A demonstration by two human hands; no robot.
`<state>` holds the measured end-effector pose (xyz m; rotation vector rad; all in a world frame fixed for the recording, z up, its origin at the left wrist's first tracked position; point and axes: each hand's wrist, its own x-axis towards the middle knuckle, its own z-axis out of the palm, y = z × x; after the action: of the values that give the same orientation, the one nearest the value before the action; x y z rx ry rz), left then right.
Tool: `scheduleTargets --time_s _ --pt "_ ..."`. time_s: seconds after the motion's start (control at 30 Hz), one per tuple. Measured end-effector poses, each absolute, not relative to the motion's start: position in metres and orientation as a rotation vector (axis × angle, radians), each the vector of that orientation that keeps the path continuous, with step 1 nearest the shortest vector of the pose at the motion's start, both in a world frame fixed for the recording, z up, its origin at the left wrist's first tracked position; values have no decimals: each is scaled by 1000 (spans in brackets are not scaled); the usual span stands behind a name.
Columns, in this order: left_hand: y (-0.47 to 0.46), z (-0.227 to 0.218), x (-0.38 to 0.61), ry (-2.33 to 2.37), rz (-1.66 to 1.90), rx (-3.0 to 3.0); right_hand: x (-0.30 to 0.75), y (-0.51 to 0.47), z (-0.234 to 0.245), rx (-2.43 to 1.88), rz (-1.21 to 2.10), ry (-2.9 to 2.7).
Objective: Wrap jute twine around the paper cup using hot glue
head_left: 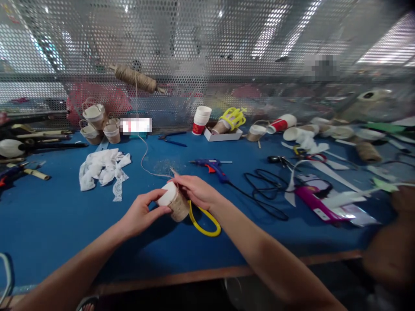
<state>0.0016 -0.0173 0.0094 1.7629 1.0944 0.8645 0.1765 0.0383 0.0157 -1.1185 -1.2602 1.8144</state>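
A small paper cup (pixel 179 207) with a tan, burlap-like wrap lies tilted between my hands, its white end toward my left. The thumb and fingers of my left hand (pixel 145 211) close around it. My right hand (pixel 194 190) is at its far side, fingers closed near a strand of twine (pixel 145 166) that runs to the cup. From under my right palm comes the yellow handle (pixel 212 234) of what looks like scissors; a pointed tip shows beyond the fingers. The twine leads up to a wound roll (pixel 136 79) on a stick at the mesh screen.
A blue glue gun (pixel 212 166) with a black cord (pixel 259 190) lies beyond my right hand. White lace (pixel 100 168) is heaped at left. Wrapped cups (pixel 94 119), stacked paper cups (pixel 201 119) and pliers (pixel 175 140) are along the back. Another person's arm (pixel 392 246) is at right.
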Motion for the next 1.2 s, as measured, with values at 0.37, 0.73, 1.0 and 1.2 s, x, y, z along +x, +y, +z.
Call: scheduleTargets --time_s 0.37,0.73,1.0,1.2 --pt "-14 8 1 1095 876 1598 187 33 32 -954 1769 -967" --pt "-13 6 -1 1059 905 1407 188 26 35 -1009 1678 -970" --pt "-14 13 2 1061 940 1370 187 29 28 -1096 1630 -993" --pt "-15 12 1 1062 967 1410 186 28 27 -1132 1623 -1021"
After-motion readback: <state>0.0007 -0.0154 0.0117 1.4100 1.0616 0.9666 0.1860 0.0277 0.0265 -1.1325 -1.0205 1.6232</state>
